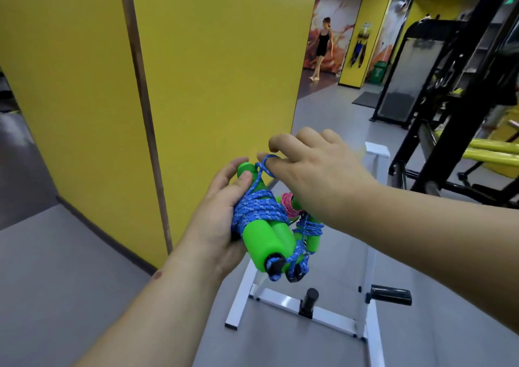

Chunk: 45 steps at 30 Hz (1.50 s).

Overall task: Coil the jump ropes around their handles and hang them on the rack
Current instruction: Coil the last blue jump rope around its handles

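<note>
A pair of green foam handles, bound together by coils of blue rope, is gripped in the left hand, with the thumb laid along the upper end of one handle and the fingers wrapped behind the bundle. The black end caps of the handles are pointed down toward the camera. A loose loop of the blue rope is hooked over a fingertip of the right hand, which is held just above the bundle with its fingers curled around that loop. Just behind the bundle, a second coiled rope with green handles and a pink-wound one are seen hanging against the white rack, partly hidden by the right wrist. The rack is stood on the grey floor beside a yellow wall.
</note>
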Tool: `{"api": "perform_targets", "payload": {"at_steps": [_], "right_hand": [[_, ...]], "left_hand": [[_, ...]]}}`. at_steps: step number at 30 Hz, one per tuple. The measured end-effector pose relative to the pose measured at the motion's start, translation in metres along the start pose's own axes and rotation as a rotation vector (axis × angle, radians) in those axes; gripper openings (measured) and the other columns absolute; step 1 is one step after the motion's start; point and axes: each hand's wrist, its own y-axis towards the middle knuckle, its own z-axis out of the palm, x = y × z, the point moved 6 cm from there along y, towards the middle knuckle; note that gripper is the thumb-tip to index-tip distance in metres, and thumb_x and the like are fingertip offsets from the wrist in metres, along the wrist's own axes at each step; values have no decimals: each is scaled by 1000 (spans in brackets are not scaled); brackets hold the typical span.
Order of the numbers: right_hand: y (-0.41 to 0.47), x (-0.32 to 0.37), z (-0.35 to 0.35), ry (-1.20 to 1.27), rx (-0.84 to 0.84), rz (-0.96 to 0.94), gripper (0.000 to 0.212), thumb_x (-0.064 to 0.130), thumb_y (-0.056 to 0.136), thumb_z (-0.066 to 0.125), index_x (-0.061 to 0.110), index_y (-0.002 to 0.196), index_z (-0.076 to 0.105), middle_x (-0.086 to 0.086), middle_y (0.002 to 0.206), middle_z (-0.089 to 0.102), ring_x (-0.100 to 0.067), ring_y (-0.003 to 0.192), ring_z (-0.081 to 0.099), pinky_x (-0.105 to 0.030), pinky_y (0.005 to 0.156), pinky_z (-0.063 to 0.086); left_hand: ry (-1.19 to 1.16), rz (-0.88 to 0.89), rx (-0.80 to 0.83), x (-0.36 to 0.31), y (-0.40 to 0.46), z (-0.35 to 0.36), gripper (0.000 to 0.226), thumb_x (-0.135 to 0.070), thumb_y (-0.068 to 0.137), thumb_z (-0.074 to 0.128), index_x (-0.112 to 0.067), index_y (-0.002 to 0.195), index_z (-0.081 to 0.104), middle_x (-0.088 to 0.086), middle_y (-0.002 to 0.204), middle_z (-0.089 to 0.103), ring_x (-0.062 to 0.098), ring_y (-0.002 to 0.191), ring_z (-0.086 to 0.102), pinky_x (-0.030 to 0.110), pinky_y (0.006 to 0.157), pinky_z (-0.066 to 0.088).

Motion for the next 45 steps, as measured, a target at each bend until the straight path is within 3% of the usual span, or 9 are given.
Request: {"api": "perform_targets", "payload": {"at_steps": [2,6,12,18,21,23,26,35,45], "right_hand": [[1,-2,19,10,22,-28,41,14,71,60,22,111,63,-2,125,56,-31,90,53,-40,68,39],[5,-6,46,10,59,-76,41,15,68,65,21,108,64,-4,128,55,-32,90,53,-41,67,40],[-1,1,86,24,9,-119,24,17,81,56,23,101,68,0,116,61,-28,82,54,-39,63,40],[1,-1,128,379,203,-30,23,16,84,57,22,100,72,0,103,64,-29,83,55,-41,71,49],[0,-9,140,662,392,134,31,26,91,50,22,115,69,3,111,58,-20,95,54,-35,82,46],[0,-20,147,810,479,262,28,36,95,54,24,115,70,6,107,58,-10,90,55,-30,79,45],[0,-40,164,1043,516,530,28,46,97,57,23,95,75,-6,70,56,-5,52,46,-19,50,41],[13,-56,206,850,519,526,35,9,82,65,29,108,77,11,71,64,-8,55,54,-13,47,43],[34,-80,229,623,654,382,39,7,86,58,28,116,71,14,76,55,-3,62,50,-13,46,33]], "left_hand": [[10,-19,22,10,16,0,34,-21,100,60,-14,133,59,5,99,77,23,81,72,60,100,49],[53,-77,39,26,45,-6,41,-36,84,76,-17,118,65,4,86,71,23,77,65,48,84,53],[54,-14,-48,46,77,-24,19,-8,88,70,-21,96,58,6,76,71,21,64,64,68,97,46],[140,30,-16,63,102,-43,24,-2,83,55,-17,101,60,13,77,62,25,60,59,60,76,57],[222,45,-61,69,116,-53,21,-1,83,50,-16,95,58,7,65,57,23,51,52,40,58,56],[254,41,-115,73,127,-64,20,-5,78,53,-20,89,59,6,62,50,22,50,47,47,69,51],[313,51,-168,80,137,-72,23,-9,67,56,-22,87,60,5,65,47,22,54,46,53,71,45],[371,15,-203,111,175,-69,16,-9,75,59,-24,82,59,-3,58,49,18,51,45,27,53,38],[454,-132,-161,131,217,-55,7,-17,73,62,-17,80,59,5,73,52,25,61,52,44,67,47]]}}
